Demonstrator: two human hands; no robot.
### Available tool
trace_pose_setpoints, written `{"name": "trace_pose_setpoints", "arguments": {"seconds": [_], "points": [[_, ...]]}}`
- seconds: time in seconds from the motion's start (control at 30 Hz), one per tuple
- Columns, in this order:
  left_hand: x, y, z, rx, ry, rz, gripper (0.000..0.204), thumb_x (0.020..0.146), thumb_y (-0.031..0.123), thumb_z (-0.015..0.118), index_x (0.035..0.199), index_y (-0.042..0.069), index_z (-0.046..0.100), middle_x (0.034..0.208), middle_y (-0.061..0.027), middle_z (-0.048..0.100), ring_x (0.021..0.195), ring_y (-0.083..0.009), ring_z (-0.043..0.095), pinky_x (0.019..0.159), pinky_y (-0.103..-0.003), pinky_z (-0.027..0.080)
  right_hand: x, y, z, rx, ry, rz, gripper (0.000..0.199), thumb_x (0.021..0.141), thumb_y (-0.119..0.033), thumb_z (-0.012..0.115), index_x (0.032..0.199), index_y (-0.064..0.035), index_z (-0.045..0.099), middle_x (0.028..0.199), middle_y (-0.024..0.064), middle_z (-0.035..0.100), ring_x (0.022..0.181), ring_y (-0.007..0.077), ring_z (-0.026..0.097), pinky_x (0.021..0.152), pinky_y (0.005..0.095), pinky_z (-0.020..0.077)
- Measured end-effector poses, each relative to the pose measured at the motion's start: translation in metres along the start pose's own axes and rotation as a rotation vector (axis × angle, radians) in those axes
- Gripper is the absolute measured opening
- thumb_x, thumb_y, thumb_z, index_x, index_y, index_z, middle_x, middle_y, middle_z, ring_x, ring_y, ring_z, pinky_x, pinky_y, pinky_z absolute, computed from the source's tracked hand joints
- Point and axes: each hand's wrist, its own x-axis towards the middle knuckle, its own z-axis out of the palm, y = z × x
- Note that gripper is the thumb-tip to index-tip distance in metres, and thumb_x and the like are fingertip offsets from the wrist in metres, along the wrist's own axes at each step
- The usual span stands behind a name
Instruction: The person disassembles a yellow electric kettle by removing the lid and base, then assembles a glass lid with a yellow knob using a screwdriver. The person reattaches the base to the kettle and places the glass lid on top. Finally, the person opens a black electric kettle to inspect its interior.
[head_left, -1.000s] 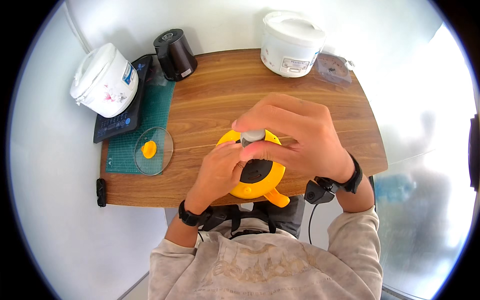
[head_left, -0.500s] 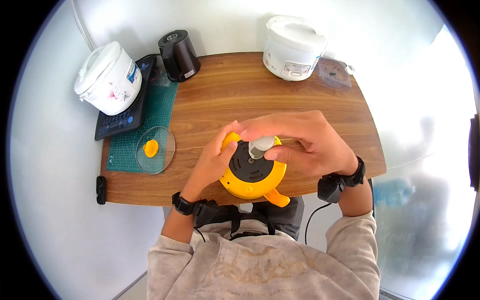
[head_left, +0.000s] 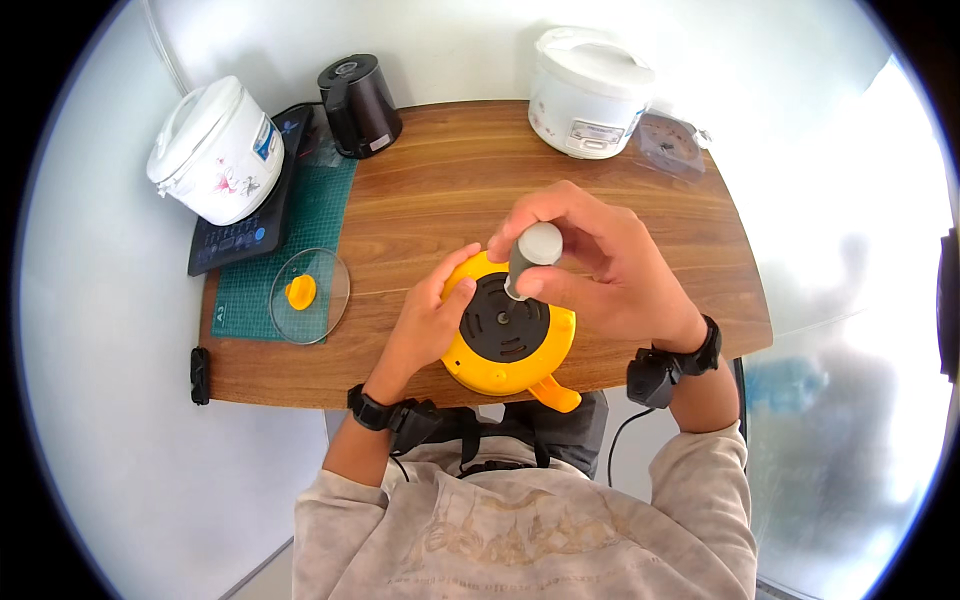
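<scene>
A yellow electric pot (head_left: 470, 376) lies upside down near the table's front edge, its black slotted base facing up and its handle (head_left: 556, 393) pointing toward me. My left hand (head_left: 425, 318) grips the left side of the pot, thumb over the rim of the base. In my right hand (head_left: 625, 270) is a screwdriver (head_left: 541, 243) with a grey handle, pinched between thumb and fingers. Its shaft points down at the middle of the base, near a round recess; whether the tip touches there, I cannot tell.
A glass lid (head_left: 325, 310) with a yellow knob lies on a green cutting mat (head_left: 318, 210) at left. Behind it, a white rice cooker (head_left: 215, 155) sits on a black induction cooker (head_left: 232, 248). A dark kettle (head_left: 365, 110), another rice cooker (head_left: 588, 95) and a clear plastic tray (head_left: 668, 145) stand at the back.
My right hand has lifted the screwdriver and shifted it slightly right, so more of its handle and shaft shows. My left hand stays on the pot, which has hardly moved.
</scene>
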Motion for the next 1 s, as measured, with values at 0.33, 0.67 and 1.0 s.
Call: {"name": "trace_pose_setpoints", "arguments": {"seconds": [0.33,0.67,1.0], "points": [[0.0,-0.002,0.003,-0.012,0.026,0.073,0.042,0.104,0.018,0.05,0.143,0.003,0.051,0.121,-0.0158,0.067,0.103,-0.0186,0.064,0.093,-0.03,0.049,-0.007,0.007,-0.004,0.092,0.092,0.041,0.03,0.096,-0.015,0.07,0.119,-0.002,0.057,0.11,0.0121,0.068,0.105,0.0195,0.065,0.093,0.0343,0.0542],[-0.001,-0.002,0.003,-0.034,0.027,0.03,0.041,0.103,0.014,0.051,0.142,0.002,0.052,0.123,-0.0159,0.066,0.108,-0.0195,0.063,0.096,-0.03,0.048,-0.003,-0.001,-0.002,-0.003,0.003,0.018,0.03,0.096,-0.015,0.07,0.121,-0.0024,0.058,0.109,0.0097,0.067,0.099,0.0161,0.064,0.089,0.0306,0.0538],[0.0,-0.006,0.001,-0.034,0.013,0.045,0.042,0.103,0.013,0.051,0.143,0.002,0.051,0.131,-0.0164,0.064,0.118,-0.0214,0.061,0.102,-0.032,0.045,-0.006,0.011,-0.004,0.071,0.049,-0.031,0.027,0.1,-0.015,0.065,0.123,-0.0016,0.058,0.111,0.0077,0.064,0.101,0.0152,0.063,0.09,0.0282,0.0542]]}}
